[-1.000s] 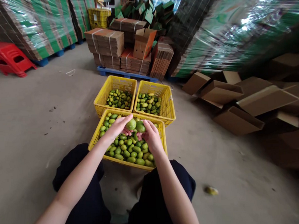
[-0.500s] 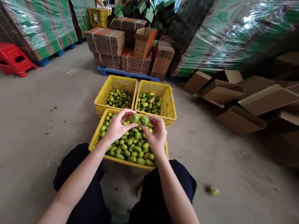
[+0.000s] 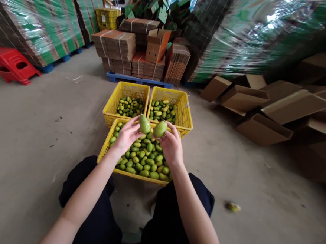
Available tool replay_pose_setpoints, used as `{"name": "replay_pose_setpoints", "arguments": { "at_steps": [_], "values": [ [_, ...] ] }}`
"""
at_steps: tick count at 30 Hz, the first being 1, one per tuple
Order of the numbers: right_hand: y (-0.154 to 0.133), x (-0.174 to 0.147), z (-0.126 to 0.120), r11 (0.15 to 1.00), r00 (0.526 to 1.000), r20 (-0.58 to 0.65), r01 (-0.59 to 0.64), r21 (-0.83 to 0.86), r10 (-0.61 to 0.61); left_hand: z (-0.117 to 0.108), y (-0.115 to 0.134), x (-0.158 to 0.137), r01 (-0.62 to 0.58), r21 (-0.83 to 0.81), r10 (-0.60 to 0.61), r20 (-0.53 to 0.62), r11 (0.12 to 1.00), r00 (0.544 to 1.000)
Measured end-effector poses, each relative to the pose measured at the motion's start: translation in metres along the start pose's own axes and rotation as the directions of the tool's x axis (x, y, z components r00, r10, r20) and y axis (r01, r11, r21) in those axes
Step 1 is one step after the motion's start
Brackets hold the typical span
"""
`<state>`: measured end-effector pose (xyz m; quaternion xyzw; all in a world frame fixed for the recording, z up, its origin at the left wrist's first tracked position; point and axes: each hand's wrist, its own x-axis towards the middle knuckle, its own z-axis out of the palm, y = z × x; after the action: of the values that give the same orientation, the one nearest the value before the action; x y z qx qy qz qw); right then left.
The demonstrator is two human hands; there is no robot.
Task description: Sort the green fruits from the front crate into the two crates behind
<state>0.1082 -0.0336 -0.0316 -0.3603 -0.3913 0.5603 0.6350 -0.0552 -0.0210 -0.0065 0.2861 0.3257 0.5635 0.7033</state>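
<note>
My left hand (image 3: 128, 135) grips a green lemon (image 3: 144, 124) between thumb and fingers, with the fruit's long side upright. Beside it, my right hand (image 3: 171, 142) holds another green lemon (image 3: 160, 129), tilted on its side. Both fruits are above the near yellow crate (image 3: 139, 178), a small gap between them. Many green and yellowish lemons (image 3: 144, 167) fill that crate. Behind it stand a left yellow crate (image 3: 110, 104) and a right yellow crate (image 3: 185, 115), each with more lemons inside, lower down.
A loose fruit (image 3: 232, 206) lies on the floor at the right. Open cardboard boxes (image 3: 260, 130) are heaped further right. Flattened cartons (image 3: 115, 45) sit on a blue pallet (image 3: 137, 80) beyond the crates. A red stool (image 3: 12, 65) stands at the left.
Both lemons have been turned in my fingers, from end-on to showing their long sides. My right hand has rolled over so its fingers sit more beneath its fruit. The crates have stayed put.
</note>
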Motion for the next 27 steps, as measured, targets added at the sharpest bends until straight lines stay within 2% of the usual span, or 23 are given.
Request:
{"name": "replay_pose_setpoints", "arguments": {
  "at_steps": [3,9,12,16,18,20,22,25,27],
  "values": [
    [0.001,0.005,0.003,0.974,0.99,0.012,-0.144,0.175,0.144,0.003,0.003,0.001,0.152,-0.177,-0.15,0.021,0.972,0.988],
    [0.009,0.004,0.015,0.956,0.974,-0.055,-0.205,0.208,0.221,0.004,-0.001,0.003,0.237,-0.246,-0.237,0.03,0.94,0.971],
    [0.013,0.005,0.018,0.942,0.964,-0.083,-0.227,0.249,0.254,0.004,-0.006,0.005,0.235,-0.213,-0.238,0.01,0.948,0.971],
    [0.016,0.007,0.017,0.955,0.961,-0.161,-0.185,0.23,0.225,0.005,-0.015,0.01,0.171,-0.186,-0.187,-0.072,0.968,0.98],
    [0.017,0.008,0.015,0.96,0.955,-0.184,-0.193,0.205,0.232,0.006,-0.019,0.012,0.148,-0.214,-0.175,-0.114,0.966,0.978],
    [0.017,0.01,0.011,0.956,0.947,-0.185,-0.231,0.179,0.263,0.006,-0.022,0.013,0.177,-0.275,-0.214,-0.113,0.945,0.97],
    [0.017,0.011,0.008,0.933,0.929,-0.143,-0.319,0.167,0.343,0.005,-0.021,0.013,0.244,-0.327,-0.282,-0.074,0.913,0.956],
    [0.015,0.013,0.004,0.856,0.871,0.013,-0.485,0.179,0.491,0.006,-0.016,0.011,0.32,-0.333,-0.349,-0.028,0.887,0.937],
    [0.013,0.012,0.004,0.831,0.855,0.097,-0.518,0.203,0.51,0.007,-0.012,0.009,0.343,-0.319,-0.362,-0.001,0.883,0.932]
  ]
}}
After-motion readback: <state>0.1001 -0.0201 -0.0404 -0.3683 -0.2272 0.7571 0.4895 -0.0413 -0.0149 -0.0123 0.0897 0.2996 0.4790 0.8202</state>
